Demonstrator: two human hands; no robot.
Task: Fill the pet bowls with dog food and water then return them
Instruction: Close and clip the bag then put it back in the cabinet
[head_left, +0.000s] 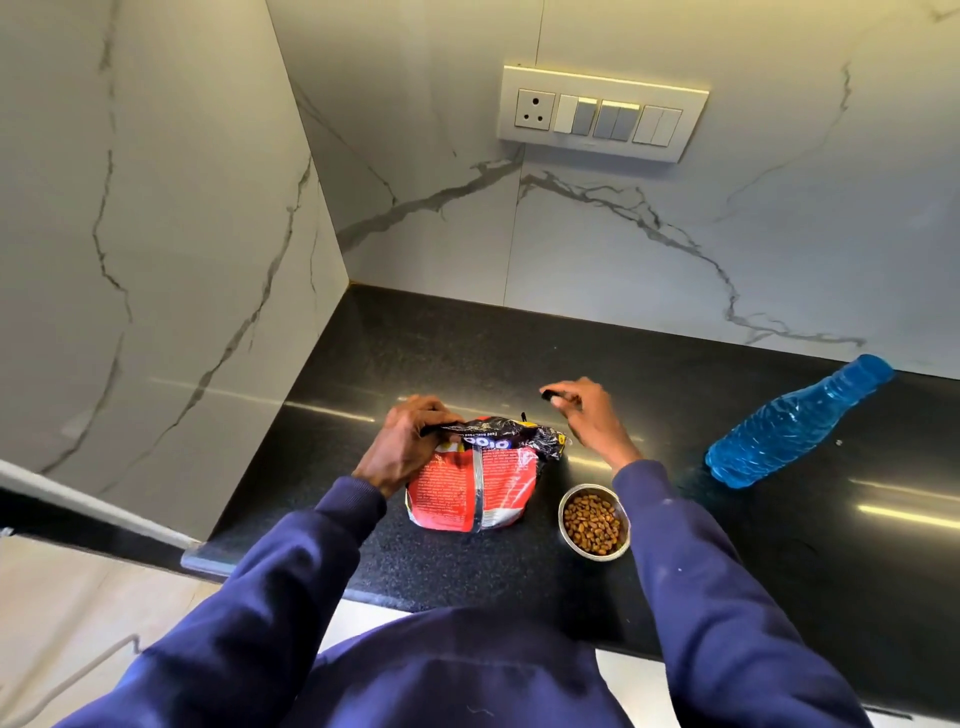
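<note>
- Navy sleeves (291, 561) are seen nearest, one forearm extended on each side.
- Left hand (405, 441): the folded dark top of the dog food bag (475, 488) is gripped by curled fingers; the bag is stood on the black countertop (467, 353).
- Right hand (587, 415): a small dark object (548, 395) is pinched at the fingertips, raised just beyond the bag's right corner.
- Steel bowl (597, 555): filled with kibble (592, 522), set just right of the bag, partly under the right forearm.
- Blue water bottle (795, 421): placed well apart to the right.

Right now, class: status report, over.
Left hand grips red plastic food bag; right hand pinches small black item. Round steel bowl holds kibble. Blue plastic bottle aside.
</note>
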